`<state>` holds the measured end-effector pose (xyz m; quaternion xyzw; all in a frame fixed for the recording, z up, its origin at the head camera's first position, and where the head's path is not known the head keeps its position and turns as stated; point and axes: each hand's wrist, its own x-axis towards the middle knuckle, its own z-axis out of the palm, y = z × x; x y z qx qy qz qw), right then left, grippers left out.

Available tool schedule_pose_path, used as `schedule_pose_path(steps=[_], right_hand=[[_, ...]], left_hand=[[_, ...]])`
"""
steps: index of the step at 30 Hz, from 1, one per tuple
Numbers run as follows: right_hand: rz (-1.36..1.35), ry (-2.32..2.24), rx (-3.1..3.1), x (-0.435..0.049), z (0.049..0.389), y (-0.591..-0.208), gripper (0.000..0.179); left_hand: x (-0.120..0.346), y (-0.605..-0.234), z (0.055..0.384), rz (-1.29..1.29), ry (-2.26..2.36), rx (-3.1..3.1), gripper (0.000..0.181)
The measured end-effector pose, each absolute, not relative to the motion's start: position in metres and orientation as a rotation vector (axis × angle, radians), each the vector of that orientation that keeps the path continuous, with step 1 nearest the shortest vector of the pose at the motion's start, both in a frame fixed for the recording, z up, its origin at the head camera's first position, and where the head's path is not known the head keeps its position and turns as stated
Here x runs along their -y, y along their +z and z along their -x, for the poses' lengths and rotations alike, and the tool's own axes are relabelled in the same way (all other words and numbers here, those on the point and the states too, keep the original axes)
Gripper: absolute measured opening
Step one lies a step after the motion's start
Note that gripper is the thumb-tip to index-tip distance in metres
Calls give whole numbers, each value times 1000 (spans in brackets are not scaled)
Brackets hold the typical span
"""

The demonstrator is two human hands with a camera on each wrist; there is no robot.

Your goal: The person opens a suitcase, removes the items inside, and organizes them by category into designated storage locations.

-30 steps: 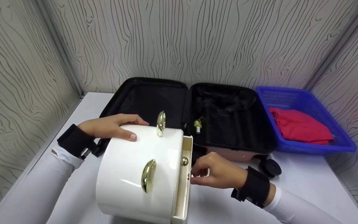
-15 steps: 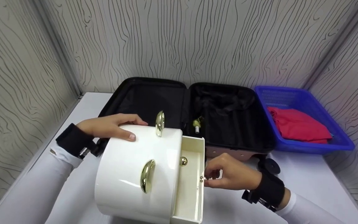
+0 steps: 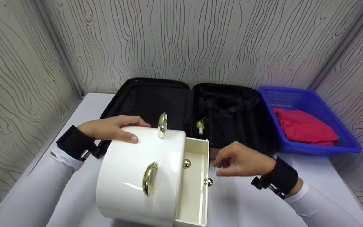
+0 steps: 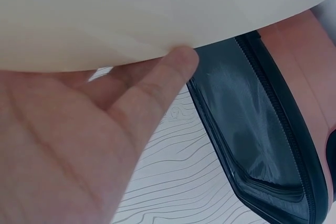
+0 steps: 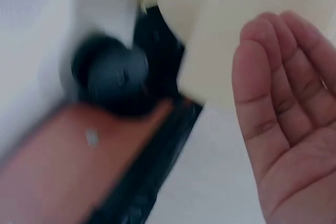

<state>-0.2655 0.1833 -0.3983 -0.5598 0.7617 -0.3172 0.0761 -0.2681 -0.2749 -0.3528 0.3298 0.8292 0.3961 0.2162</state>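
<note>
A glossy white storage box [image 3: 131,176] with a rounded body and two gold handles [image 3: 150,179] stands on the near part of the table. Its drawer [image 3: 194,186] is pulled out to the right, and its inside shows a pale bare bottom. A gold knob [image 3: 210,182] sits on the drawer's outer face. My left hand [image 3: 112,127] rests on the box's upper left edge, thumb on the curved top; some fingers are hidden behind it. Just right of the knob, apart from it, my right hand [image 3: 244,159] hovers with loosely bent fingers that hold nothing.
Behind the box lies an open suitcase [image 3: 238,129] with black lining and a small yellow-green item with a white end [image 3: 200,127]. A blue basket [image 3: 320,153] holding red cloth [image 3: 307,127] stands at the right. Patterned walls enclose the table [image 3: 307,189].
The drawer has slid further out to the right with my right hand pulling the knob. My right hand has let go of it and moved up and right. My left hand stays put.
</note>
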Motion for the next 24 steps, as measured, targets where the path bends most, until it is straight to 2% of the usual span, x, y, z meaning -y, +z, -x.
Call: schedule_pose_path(steps=[7,12,17,24], right_hand=[[1257,-831,-2706,-186,332,-383,8],[1030,-465,-2979,-173,375,-389,17],[945,-98,-3047,-161,406,-411,22],[971,23,-3007,-146,430,-441,19]], left_hand=[[275,-353,269,-934,1094,-2314,53],[274,-356,269,-929,1114,-2303,52],[273,-357,270,-934,1128,-2298,53],[274,-357,270,-941,1120,-2310,54]])
